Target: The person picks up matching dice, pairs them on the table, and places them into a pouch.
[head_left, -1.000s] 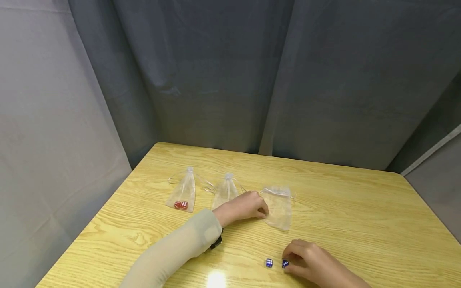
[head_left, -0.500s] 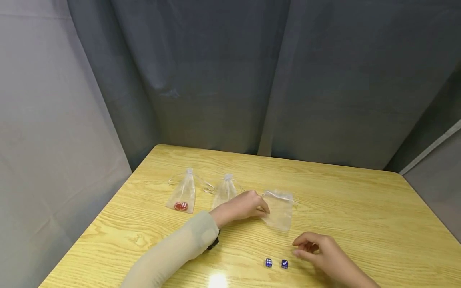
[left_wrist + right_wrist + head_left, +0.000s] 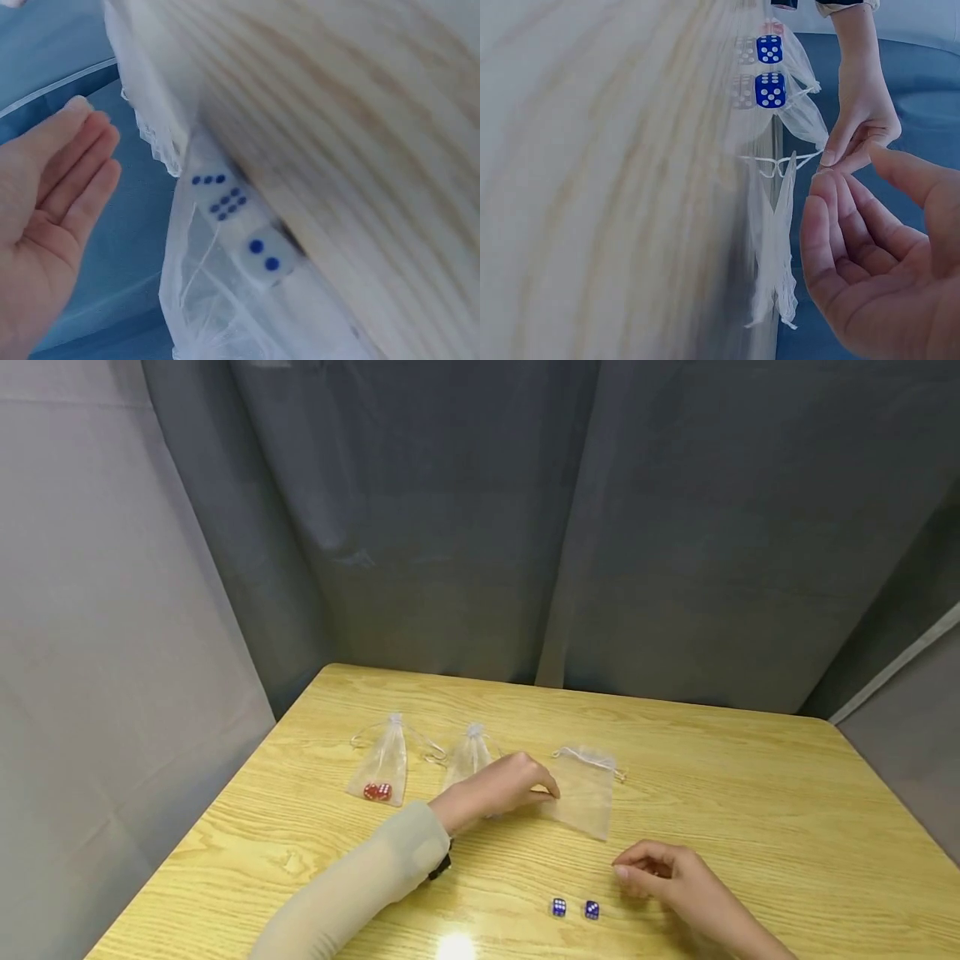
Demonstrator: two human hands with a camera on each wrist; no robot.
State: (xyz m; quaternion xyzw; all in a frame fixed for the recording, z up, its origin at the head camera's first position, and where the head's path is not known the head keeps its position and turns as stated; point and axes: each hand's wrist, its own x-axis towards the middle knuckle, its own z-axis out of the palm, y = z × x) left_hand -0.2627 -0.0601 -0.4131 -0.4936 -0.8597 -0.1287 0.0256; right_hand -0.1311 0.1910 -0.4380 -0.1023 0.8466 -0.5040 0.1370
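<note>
My left hand (image 3: pixel 510 783) reaches to the left edge of a flat white drawstring organza bag (image 3: pixel 585 793). Its fingers are fairly straight, and the left wrist view shows nothing held between them. Whether the fingertips touch the bag I cannot tell. My right hand (image 3: pixel 675 878) hovers with loosely bent fingers, holding nothing, right of two blue dice (image 3: pixel 558 907) with white pips. Partly behind my left hand lies a middle organza bag (image 3: pixel 467 758), gathered at its neck. In the left wrist view, white dice (image 3: pixel 227 201) with blue pips show through sheer fabric.
Farther left, another gathered organza bag (image 3: pixel 386 760) holds red dice (image 3: pixel 377 792). The wooden table (image 3: pixel 750 793) extends to both sides, with a dark grey curtain (image 3: pixel 435 527) behind its far edge.
My right hand has let go of the right blue die and drawn up and to the right. The flat bag has shifted slightly right. My left hand has barely moved.
</note>
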